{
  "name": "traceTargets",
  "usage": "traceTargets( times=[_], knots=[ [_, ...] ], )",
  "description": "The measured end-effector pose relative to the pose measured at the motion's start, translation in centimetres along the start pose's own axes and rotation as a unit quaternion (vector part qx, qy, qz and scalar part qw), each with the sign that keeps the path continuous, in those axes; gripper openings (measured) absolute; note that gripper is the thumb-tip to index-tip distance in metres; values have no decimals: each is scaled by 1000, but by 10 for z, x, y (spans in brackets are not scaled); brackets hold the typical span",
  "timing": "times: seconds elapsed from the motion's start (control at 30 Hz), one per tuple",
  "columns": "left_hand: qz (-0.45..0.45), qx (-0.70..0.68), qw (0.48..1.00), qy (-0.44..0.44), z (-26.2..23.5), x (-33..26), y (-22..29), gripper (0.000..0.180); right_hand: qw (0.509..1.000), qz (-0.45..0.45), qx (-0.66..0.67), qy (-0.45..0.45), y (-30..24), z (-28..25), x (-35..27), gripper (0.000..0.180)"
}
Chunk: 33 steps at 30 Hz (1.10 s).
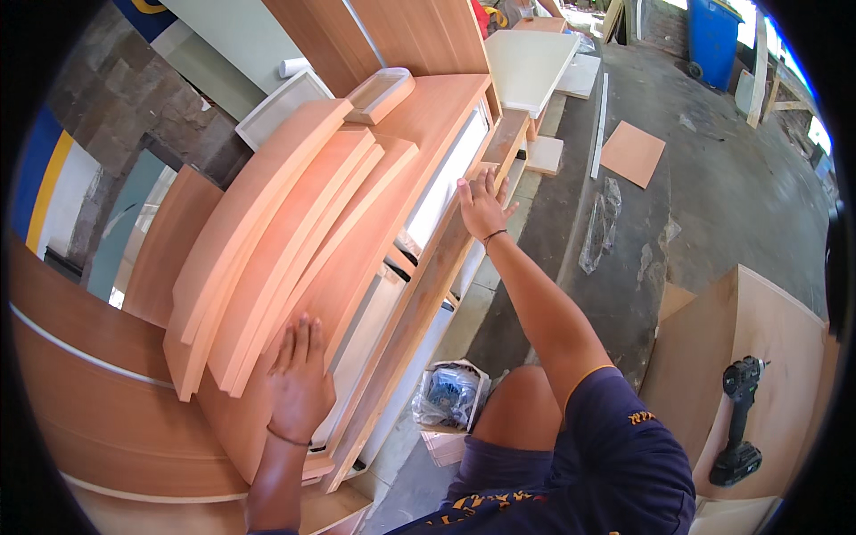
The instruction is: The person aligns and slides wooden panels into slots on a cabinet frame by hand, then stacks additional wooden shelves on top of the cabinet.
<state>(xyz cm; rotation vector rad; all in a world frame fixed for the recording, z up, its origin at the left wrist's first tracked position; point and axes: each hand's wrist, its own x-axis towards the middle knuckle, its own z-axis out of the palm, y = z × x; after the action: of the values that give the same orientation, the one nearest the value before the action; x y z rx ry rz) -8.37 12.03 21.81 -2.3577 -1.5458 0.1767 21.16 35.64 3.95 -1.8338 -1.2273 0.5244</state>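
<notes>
My left hand [303, 379] lies with fingers stretched out on the wood-toned top of a long cabinet [352, 294], beside a stack of curved boards [267, 241]. Farther along, my right hand [484, 207] rests with spread fingers at the upper edge of a long drawer front [392, 352], near its far end. The drawer stands partly pulled out, and its pale inside shows in the gap beside the cabinet top. Neither hand grips anything. Part of the drawer front is hidden under my right hand.
A black cordless drill [740, 419] lies on a plywood box [776, 357] at the right. A small container with plastic-wrapped items [450, 395] stands by my knee. On the floor are a square board [633, 153] and clear plastic wrap [602, 223]. A blue bin [713, 40] stands far back.
</notes>
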Motion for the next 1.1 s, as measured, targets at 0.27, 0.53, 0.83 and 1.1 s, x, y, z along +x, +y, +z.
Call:
traceTargets(
  times=[0.27, 0.53, 0.83, 1.1],
  knots=[
    [-11, -16, 1000, 3, -2, 0, 3, 77, 991, -82, -37, 102, 49, 1, 28, 55],
    [7, -23, 1000, 21, -5, 5, 4, 73, 973, -72, 45, 214, 58, -5, 80, 44],
    [-4, -24, 1000, 16, -7, 2, 6, 73, 994, 3, 28, 110, 58, -27, 133, 47],
    [-5, -16, 1000, 15, -8, 5, 8, 73, 984, -114, 74, 115, 79, -16, 152, 38]
  ],
)
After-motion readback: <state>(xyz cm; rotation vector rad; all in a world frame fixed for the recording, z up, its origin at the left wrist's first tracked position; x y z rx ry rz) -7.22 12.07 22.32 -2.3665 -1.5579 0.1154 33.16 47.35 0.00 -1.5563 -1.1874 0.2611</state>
